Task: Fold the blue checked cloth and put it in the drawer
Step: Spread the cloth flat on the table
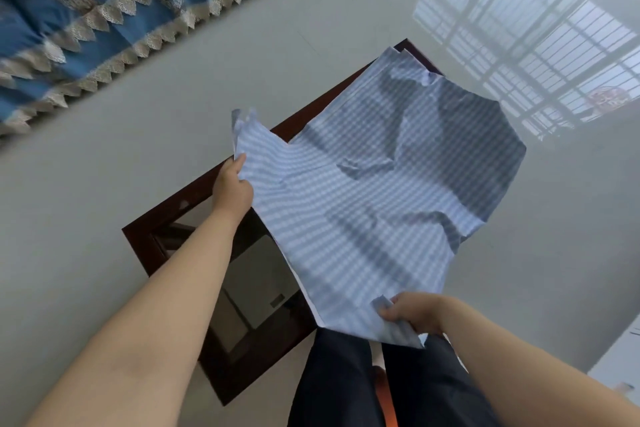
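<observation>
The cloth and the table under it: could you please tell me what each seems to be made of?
Cloth: thin woven fabric, probably cotton, matte; it creases and drapes softly. Table: dark reddish frame, probably polished wood, around a glossy top, likely glass, that mirrors the room.

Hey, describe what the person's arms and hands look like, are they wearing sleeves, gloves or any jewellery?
Both forearms are bare as far up as the view shows, with no sleeve in sight. The left hand and right hand wear no gloves, and no watch, bracelet or ring shows. Below, dark trousers cover the legs.

Left hand [232, 188] pinched shut, right hand [414, 313] pinched shut, arms outstretched
</observation>
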A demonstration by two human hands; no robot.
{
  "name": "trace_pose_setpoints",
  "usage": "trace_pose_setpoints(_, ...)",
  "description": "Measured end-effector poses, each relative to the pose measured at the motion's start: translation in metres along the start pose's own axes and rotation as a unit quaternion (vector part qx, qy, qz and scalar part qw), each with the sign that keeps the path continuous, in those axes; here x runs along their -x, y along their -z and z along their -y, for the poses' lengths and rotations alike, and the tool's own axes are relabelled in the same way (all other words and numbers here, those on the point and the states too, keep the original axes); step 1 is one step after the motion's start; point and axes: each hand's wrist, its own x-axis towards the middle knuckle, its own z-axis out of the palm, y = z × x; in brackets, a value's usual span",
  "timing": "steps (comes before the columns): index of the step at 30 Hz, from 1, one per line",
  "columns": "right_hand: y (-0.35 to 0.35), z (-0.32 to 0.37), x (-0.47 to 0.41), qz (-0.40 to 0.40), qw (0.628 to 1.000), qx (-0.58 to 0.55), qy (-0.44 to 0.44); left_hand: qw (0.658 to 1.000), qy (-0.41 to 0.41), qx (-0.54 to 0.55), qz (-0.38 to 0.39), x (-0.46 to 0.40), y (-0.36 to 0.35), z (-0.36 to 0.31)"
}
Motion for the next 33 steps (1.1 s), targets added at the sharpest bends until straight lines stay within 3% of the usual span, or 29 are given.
trace_pose_setpoints(2,-0.027,0.013,-0.002,0.050,0.998,-0.037,0.026,0.997,0.014,-0.022,-0.068,0.000,0.029,0.024)
trace_pose_setpoints(4,-0.065,0.031,-0.002,0.090,0.993,0.036,0.062,0.989,0.046,-0.044,-0.135,0.001,0.058,0.048)
trace_pose_setpoints(7,-0.122,0.057,0.005,0.141,0.972,0.156,0.107,0.966,0.156,-0.070,-0.193,0.004,0.091,0.080)
trace_pose_setpoints(11,-0.132,0.074,0.000,0.062,0.955,0.241,0.160,0.956,0.203,-0.137,-0.164,0.024,0.077,0.102)
trace_pose_setpoints(18,-0.007,0.065,-0.022,-0.126,0.987,0.007,0.098,0.958,0.261,-0.121,-0.013,0.064,-0.034,0.107)
trace_pose_setpoints(21,0.049,0.046,-0.022,-0.204,0.974,-0.055,0.078,0.955,0.271,-0.113,0.047,0.075,-0.079,0.096)
trace_pose_setpoints(24,0.097,0.022,-0.023,-0.256,0.963,-0.047,0.068,0.956,0.251,-0.122,0.090,0.081,-0.122,0.079)
trace_pose_setpoints(28,0.160,-0.005,-0.023,-0.335,0.939,-0.013,0.078,0.962,0.212,-0.136,0.111,0.082,-0.183,0.049)
trace_pose_setpoints(33,0.262,-0.023,-0.018,-0.425,0.894,-0.070,0.127,0.964,0.180,-0.155,0.123,0.070,-0.271,0.015)
